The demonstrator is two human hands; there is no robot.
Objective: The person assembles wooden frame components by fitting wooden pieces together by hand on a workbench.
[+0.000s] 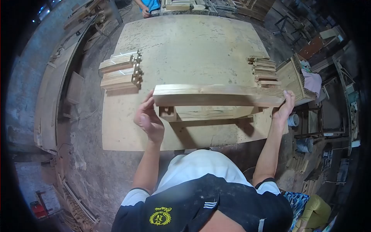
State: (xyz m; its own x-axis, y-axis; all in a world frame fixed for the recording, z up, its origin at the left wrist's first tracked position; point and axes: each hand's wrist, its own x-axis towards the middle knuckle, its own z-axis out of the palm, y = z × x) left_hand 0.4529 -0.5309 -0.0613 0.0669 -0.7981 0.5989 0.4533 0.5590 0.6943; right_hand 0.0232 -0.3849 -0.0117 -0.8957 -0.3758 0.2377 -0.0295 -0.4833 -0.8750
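A long, pale wooden board (216, 95) spans the space between my hands, over the near part of the table. At its left end, the fingers of my left hand (150, 121) press against the end face, with the thumb sticking out toward me. My right hand (285, 107) grips the opposite end, fingertips at the top corner. Beneath the board is a wooden frame piece with a notched block (167, 113) at its left and a lower rail (205, 113); the board hides part of it.
The large worktable (185, 50) carries bundled notched wood pieces (121, 73) at left and a row of short slats (265, 71) at right. Another person's hand (145, 12) shows at the far edge. A wooden crate (291, 77) and a white bucket (293, 120) stand right.
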